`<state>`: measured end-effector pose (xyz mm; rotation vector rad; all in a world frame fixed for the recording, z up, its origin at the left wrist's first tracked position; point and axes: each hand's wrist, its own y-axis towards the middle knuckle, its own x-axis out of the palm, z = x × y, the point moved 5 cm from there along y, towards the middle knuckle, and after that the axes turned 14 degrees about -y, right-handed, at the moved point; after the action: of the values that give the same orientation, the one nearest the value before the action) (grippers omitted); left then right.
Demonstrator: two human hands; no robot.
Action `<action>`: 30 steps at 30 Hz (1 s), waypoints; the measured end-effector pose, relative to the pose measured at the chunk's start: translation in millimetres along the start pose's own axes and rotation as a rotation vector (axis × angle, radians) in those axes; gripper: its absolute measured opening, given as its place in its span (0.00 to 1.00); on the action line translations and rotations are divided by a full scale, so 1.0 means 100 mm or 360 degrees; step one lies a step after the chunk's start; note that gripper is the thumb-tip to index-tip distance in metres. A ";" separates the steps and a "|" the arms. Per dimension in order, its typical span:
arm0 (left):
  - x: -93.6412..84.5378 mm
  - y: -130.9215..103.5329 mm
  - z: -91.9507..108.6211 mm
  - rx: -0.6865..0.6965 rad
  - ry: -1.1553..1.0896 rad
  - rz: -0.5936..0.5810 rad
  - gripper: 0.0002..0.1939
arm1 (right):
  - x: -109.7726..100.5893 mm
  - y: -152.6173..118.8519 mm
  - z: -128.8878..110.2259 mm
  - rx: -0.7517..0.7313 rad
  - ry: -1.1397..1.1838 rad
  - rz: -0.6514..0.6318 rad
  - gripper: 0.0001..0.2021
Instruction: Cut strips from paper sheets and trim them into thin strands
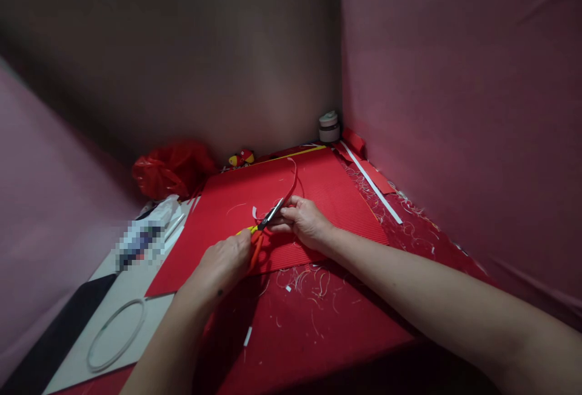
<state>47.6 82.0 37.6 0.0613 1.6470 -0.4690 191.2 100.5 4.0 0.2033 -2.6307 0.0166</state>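
My left hand is closed around the yellow and orange handles of a pair of scissors. Their dark metal blades point up and right, close to the fingers of my right hand. Pinched in my right hand is a narrow red strip, which curves upward from the fingertips. A short white curl lies beside the blades; whether it joins the strip I cannot tell. Both hands are over a large red ribbed sheet.
Thread scraps litter the red tabletop. A long white strip lies right of the sheet, near a lidded jar. A red plastic bag sits back left; a pale ring lies front left. Pink curtains enclose the sides.
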 end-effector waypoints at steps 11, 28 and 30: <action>0.10 0.09 -0.05 0.0152 -0.0186 0.0019 0.15 | -0.03 0.01 0.02 0.0014 0.0012 0.0034 0.08; -0.12 -0.02 -0.08 -0.0108 -0.0354 0.0163 0.14 | -0.05 0.00 -0.02 0.0006 0.0009 0.0045 0.10; -0.12 -0.04 -0.08 -0.0091 -0.0352 0.0147 0.14 | -0.06 0.00 -0.04 -0.0007 0.0022 0.0080 0.10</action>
<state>40.6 83.2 50.5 0.0411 1.4328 -0.3454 198.7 101.2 4.2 0.1349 -2.6212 0.0294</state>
